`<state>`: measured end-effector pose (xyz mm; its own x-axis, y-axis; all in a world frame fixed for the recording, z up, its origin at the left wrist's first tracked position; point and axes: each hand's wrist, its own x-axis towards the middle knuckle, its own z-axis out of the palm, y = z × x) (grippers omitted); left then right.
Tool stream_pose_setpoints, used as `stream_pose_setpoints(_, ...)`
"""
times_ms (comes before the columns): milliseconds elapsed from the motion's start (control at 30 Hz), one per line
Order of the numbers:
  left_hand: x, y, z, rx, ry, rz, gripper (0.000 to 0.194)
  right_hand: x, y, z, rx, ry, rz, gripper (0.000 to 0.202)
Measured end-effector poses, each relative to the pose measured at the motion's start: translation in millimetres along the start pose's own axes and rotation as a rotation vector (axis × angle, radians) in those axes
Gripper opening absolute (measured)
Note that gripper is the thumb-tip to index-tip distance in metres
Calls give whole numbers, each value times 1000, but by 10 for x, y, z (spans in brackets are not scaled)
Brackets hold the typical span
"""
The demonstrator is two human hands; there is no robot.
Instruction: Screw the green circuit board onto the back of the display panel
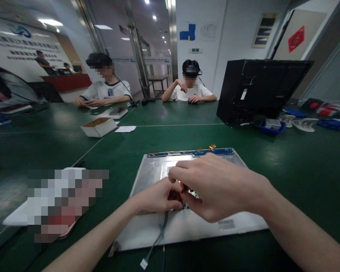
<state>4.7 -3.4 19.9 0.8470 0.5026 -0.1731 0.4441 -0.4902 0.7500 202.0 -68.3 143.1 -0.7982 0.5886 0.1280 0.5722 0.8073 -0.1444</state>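
Observation:
A flat silver display panel lies in front of me, with a blue circuit strip along its far edge. Over its middle, my right hand is closed round a red and black tool, mostly hidden by the fingers. My left hand is beside it, its bent fingertips low against the panel; what they pinch, if anything, is hidden. Part of a green circuit board shows between the hands. From under my left hand, a dark cable runs towards me, ending in a white plug.
Left of the panel, a blurred-out pale and pinkish item lies on the green table. Farther off are an open white box, a large black case and a blue tray. Two people sit across the table.

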Motion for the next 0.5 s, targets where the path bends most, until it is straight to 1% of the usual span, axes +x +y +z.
stream_pose_setpoints(100, 2, 8, -3, -14, -9, 17, 16, 7, 1, -3, 19, -17, 9, 13)
stream_pose_setpoints(200, -4, 18, -9, -33, -14, 23, 17, 18, 12, 8, 15, -17, 20, 10)
stream_pose_setpoints(367, -10, 20, -18, 1, -9, -6, 15, 18, 17, 32, -38, 23, 52, 6)
stream_pose_setpoints(500, -8, -10, -6, 20, -17, -15, 15, 5, 16, 31, -34, 14, 60, 8)
